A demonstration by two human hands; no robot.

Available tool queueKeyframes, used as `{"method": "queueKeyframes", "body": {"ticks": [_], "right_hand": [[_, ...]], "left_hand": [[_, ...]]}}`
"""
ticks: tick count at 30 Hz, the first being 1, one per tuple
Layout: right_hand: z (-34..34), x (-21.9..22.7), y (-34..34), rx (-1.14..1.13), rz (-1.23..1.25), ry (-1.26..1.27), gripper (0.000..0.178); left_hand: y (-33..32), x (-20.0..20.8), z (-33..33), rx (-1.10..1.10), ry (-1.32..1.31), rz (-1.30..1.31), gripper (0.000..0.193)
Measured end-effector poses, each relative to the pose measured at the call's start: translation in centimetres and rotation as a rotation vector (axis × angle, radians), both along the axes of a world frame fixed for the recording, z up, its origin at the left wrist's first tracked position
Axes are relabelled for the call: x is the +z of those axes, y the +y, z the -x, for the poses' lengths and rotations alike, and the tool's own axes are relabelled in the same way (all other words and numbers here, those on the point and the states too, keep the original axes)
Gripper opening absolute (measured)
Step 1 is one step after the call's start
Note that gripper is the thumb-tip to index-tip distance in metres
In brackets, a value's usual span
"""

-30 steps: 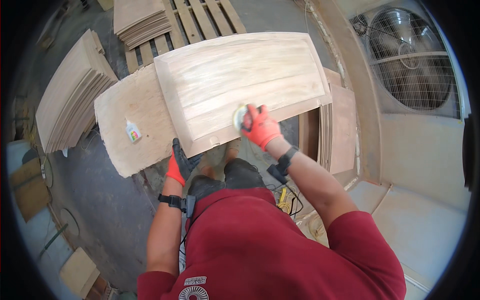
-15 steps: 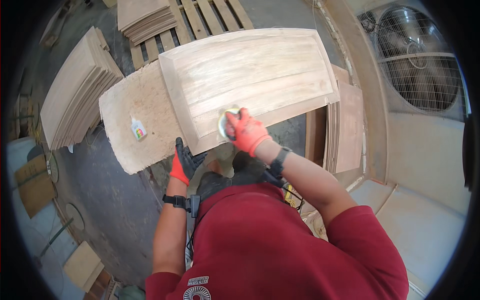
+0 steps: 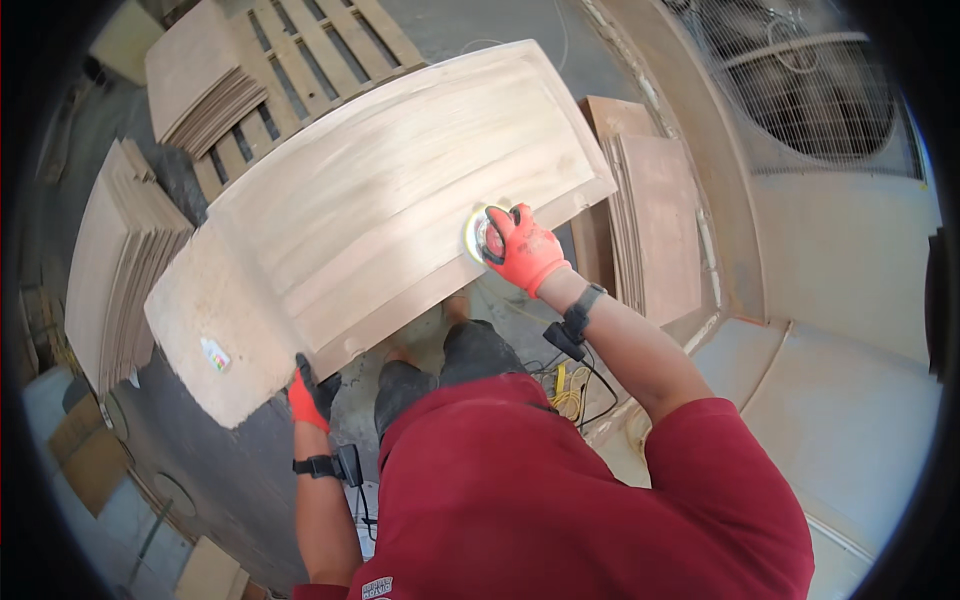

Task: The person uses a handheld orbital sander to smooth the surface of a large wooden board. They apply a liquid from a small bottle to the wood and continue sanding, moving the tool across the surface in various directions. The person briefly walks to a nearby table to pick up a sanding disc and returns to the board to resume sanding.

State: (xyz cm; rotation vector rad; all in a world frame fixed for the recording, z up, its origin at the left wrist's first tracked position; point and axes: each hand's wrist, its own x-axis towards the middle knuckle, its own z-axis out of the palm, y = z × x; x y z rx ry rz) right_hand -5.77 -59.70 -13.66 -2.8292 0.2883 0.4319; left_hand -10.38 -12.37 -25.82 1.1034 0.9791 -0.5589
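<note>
A pale wooden door panel [image 3: 430, 160] with a raised frame lies tilted across a rough-edged board [image 3: 225, 300]. In my right hand [image 3: 525, 250], gloved in orange-red and black, is a round sanding pad [image 3: 474, 236] with a pale rim and a reddish middle. The fingers curl over its top, and it rests on the panel's near frame strip, right of the middle. My left hand [image 3: 312, 392], in a matching glove, is at the panel's near left corner, its thumb and fingers apart against the edge. A small white bottle [image 3: 214, 354] with a colourful label lies on the board.
Stacked wooden panels stand at the left [image 3: 115, 270], on a slatted pallet [image 3: 310, 60] at the back, and upright at the right [image 3: 660, 220]. A large caged fan [image 3: 800, 90] sits at the far right. A yellow coiled cord [image 3: 570, 390] lies on the floor near my legs.
My right hand has slid the sanding pad rightward along the panel's near strip. My left hand stays by the near left corner. The whole view has turned and shifted.
</note>
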Motion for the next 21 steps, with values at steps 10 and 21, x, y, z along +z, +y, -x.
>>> {"method": "queueKeyframes", "body": {"ticks": [10, 21], "right_hand": [[-3.9, -0.7, -17.2, -0.15, 0.053, -0.127, 0.07], [-4.1, -2.0, -20.3, -0.452, 0.09, -0.141, 0.081]], "left_hand": [[4.1, -2.2, 2.7, -1.006, -0.518, -1.034, 0.094], [-0.9, 1.6, -0.6, 0.096, 0.022, -0.214, 0.064]]}}
